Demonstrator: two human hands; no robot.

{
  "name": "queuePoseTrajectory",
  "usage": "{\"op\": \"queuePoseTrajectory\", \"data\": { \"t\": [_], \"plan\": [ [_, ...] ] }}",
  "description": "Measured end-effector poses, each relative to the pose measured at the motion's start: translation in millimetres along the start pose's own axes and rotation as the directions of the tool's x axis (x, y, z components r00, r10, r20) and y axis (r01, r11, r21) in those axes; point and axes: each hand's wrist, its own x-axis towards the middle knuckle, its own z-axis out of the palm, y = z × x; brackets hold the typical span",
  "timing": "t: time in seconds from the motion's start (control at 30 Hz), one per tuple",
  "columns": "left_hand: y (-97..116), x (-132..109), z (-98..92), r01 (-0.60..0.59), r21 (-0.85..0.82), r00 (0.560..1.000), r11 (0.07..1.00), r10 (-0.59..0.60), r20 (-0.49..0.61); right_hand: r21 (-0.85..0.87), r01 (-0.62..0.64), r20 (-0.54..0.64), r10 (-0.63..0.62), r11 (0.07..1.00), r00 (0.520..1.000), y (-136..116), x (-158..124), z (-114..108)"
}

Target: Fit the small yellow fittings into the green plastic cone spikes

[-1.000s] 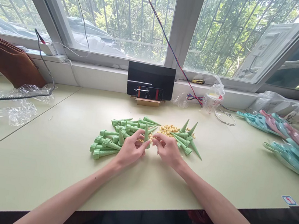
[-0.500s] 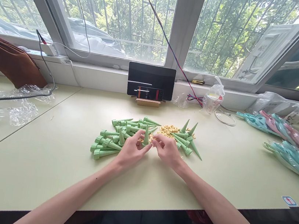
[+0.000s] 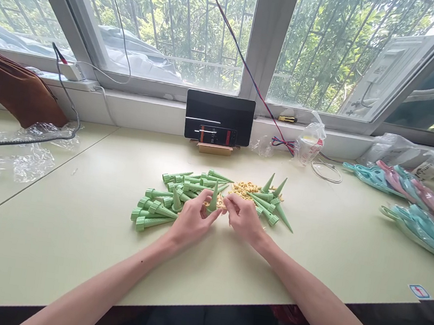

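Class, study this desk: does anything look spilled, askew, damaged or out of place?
Nothing looks damaged. The green cones lie in a jumbled heap, a few tip-up, and the yellow pieces sit in a loose pile among them. The left hand holds a cone upright. A wire hangs slantwise across the window.

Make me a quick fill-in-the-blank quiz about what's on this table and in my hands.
1. The left hand holds a ___ cone with its tip pointing up.
2. The small pieces piled just beyond the right hand are ___.
3. The brown bag lies far to the person's ___.
Missing words: green; yellow; left.
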Motion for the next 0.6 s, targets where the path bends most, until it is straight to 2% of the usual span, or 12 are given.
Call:
{"op": "queuePoseTrajectory", "data": {
  "t": [0.2, 0.6],
  "plan": [
    [1.0, 0.8, -0.5, -0.001, -0.007, 1.000, 1.000, 0.001, -0.003, 0.018, -0.007, 0.011, 0.007, 1.000, 1.000, 0.0, -0.7, -0.1],
    [1.3, 3.2, -0.9, -0.040, 0.008, 0.996, 0.999, 0.041, -0.083, 0.028, -0.012, -0.013, 0.013, 1.000, 1.000, -0.6, -0.4, 1.1]
  ]
}}
